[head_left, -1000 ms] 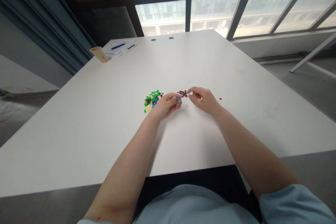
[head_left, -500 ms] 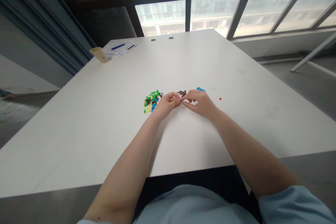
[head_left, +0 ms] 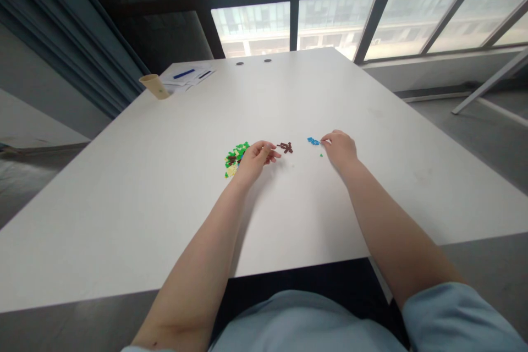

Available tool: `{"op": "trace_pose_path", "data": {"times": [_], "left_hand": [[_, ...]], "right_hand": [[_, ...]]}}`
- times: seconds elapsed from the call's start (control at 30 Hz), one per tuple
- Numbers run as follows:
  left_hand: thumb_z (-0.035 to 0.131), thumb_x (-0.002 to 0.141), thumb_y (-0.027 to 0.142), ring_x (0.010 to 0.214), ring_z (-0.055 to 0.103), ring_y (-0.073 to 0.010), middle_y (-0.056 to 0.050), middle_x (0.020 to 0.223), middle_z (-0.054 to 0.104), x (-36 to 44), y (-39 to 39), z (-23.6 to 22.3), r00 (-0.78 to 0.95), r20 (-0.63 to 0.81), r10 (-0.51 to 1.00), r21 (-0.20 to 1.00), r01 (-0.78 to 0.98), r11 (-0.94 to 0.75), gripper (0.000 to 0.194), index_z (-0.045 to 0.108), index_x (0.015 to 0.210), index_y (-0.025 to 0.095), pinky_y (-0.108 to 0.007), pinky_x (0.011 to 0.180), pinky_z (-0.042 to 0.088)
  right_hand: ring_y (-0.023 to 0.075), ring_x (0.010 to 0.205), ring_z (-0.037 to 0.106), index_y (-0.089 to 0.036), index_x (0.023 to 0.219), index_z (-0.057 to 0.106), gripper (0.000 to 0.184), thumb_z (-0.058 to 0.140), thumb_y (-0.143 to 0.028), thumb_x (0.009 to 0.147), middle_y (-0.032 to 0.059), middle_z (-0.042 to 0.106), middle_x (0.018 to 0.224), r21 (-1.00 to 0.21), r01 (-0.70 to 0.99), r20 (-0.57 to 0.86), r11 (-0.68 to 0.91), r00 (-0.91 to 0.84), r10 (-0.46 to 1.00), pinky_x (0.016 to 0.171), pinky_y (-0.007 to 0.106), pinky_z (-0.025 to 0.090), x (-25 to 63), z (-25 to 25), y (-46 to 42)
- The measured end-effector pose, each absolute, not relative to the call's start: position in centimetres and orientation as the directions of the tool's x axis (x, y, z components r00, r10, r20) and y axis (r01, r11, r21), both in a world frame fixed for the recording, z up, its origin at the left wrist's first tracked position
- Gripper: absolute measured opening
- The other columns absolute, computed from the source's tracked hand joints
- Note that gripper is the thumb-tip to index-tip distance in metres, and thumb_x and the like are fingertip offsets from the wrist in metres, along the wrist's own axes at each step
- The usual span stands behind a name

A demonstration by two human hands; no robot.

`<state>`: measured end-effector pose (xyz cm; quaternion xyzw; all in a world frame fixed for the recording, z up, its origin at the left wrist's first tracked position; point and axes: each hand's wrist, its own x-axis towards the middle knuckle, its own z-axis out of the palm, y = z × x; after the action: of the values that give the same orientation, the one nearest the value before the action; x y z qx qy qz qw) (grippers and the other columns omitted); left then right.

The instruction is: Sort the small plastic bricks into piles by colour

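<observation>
- Light-blue sleeve (head_left: pixel 456 319) at the lower right, on the person's right forearm, which reaches across the near edge of the white worktop (head_left: pixel 371 209). A broad stretch of white surface runs from the hands back to that edge.
- Left hand (head_left: pixel 256 160): fingers loosely curled and narrow, at the right side of a mixed pile of green, brown and yellow bricks (head_left: pixel 235 159). Anything pinched would be hidden.
- Right hand (head_left: pixel 340 149): fingertips drawn narrow, just beside a small scatter of blue bricks (head_left: pixel 313 141). Whether they hold anything is impossible to tell.
- Brown bricks (head_left: pixel 285 147): a small dark cluster lying between the hands, touching neither. Its long axis runs roughly left to right, with short pieces crossing it.
- Farther off, near the worktop's far left corner: a tan paper cup (head_left: pixel 154 86) beside papers (head_left: pixel 185 78).
- Beyond the far edge, a dark-framed window (head_left: pixel 289 11).
</observation>
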<state>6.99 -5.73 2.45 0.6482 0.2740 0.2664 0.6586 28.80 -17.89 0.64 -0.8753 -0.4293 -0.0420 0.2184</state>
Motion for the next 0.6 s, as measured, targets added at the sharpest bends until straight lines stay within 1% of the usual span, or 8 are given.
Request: {"op": "trace_pose_path", "data": {"times": [0.07,0.17,0.27,0.33,0.4,0.47,0.53,0.6], "left_hand": [[0.056,0.073,0.055,0.056,0.055,-0.0095,-0.004,0.067,0.066,6.7,-5.4,2.8,0.683,-0.001,0.730,1.000,-0.019,0.020,0.040,0.056,0.079,0.016,-0.023,0.059,0.042],[0.053,0.075,0.054,0.053,0.053,-0.0092,-0.003,0.062,0.064,6.0,-4.6,3.6,0.601,0.032,0.799,0.997,-0.080,0.020,0.038,0.054,0.078,0.016,-0.021,0.055,0.041],[0.051,0.077,0.052,0.051,0.052,-0.0089,-0.003,0.061,0.063,5.3,-3.6,4.2,0.489,0.040,0.872,0.992,-0.121,0.023,0.036,0.053,0.078,0.016,-0.020,0.050,0.039],[0.049,0.077,0.048,0.050,0.052,-0.0086,-0.002,0.063,0.062,4.9,-2.9,4.3,0.411,0.037,0.911,0.994,-0.106,0.008,0.032,0.053,0.078,0.017,-0.019,0.049,0.038],[0.049,0.077,0.042,0.051,0.051,-0.0087,-0.002,0.066,0.062,4.4,-2.2,4.1,0.338,0.059,0.939,0.998,-0.022,-0.054,0.026,0.053,0.077,0.017,-0.020,0.050,0.038],[0.050,0.076,0.036,0.054,0.052,-0.0102,-0.003,0.069,0.063,3.8,-1.8,3.9,0.290,0.126,0.949,0.971,0.158,-0.177,0.020,0.055,0.076,0.016,-0.022,0.054,0.039],[0.050,0.074,0.031,0.061,0.055,-0.0132,-0.004,0.073,0.064,3.4,-1.6,3.7,0.282,0.204,0.938,0.872,0.382,-0.304,0.017,0.057,0.075,0.016,-0.025,0.061,0.041],[0.050,0.074,0.031,0.067,0.057,-0.0164,-0.005,0.078,0.065,3.1,-1.7,3.7,0.300,0.237,0.924,0.744,0.555,-0.371,0.017,0.059,0.076,0.017,-0.028,0.067,0.042]], "right_hand": [[0.0177,0.079,0.054,-0.020,0.083,0.071,0.020,0.052,-0.022,0.079,0.0070,0.061,0.087,-0.330,0.762,0.222,-0.557,0.636,0.739,0.068,0.029,0.035,28.9,0.1,-17.6],[0.0178,0.081,0.055,-0.019,0.088,0.071,0.022,0.050,-0.020,0.080,0.0075,0.062,0.090,-0.341,0.755,0.190,-0.559,0.638,0.746,0.069,0.029,0.036,28.8,-0.1,-17.5],[0.0185,0.083,0.055,-0.020,0.092,0.069,0.024,0.048,-0.019,0.080,0.0075,0.063,0.094,-0.348,0.747,0.208,-0.566,0.650,0.731,0.071,0.030,0.037,28.8,0.3,-17.8],[0.0191,0.083,0.056,-0.020,0.091,0.069,0.023,0.049,-0.020,0.080,0.0078,0.063,0.094,-0.342,0.732,0.211,-0.589,0.671,0.711,0.071,0.030,0.038,28.8,0.7,-18.1],[0.0198,0.083,0.056,-0.020,0.088,0.069,0.021,0.051,-0.022,0.078,0.0084,0.063,0.093,-0.332,0.708,0.179,-0.624,0.696,0.695,0.069,0.030,0.038,28.8,0.9,-18.4],[0.0205,0.083,0.057,-0.020,0.085,0.070,0.019,0.053,-0.024,0.077,0.0091,0.064,0.093,-0.321,0.688,0.132,-0.651,0.713,0.688,0.068,0.030,0.038,28.7,1.1,-18.6],[0.0210,0.084,0.057,-0.020,0.085,0.070,0.019,0.054,-0.025,0.076,0.0095,0.064,0.093,-0.310,0.687,0.103,-0.657,0.712,0.695,0.068,0.030,0.039,28.5,1.1,-18.5],[0.0214,0.085,0.058,-0.020,0.085,0.069,0.019,0.053,-0.026,0.076,0.0094,0.065,0.095,-0.300,0.697,0.095,-0.651,0.701,0.707,0.068,0.030,0.039,28.3,0.9,-18.4]]}}
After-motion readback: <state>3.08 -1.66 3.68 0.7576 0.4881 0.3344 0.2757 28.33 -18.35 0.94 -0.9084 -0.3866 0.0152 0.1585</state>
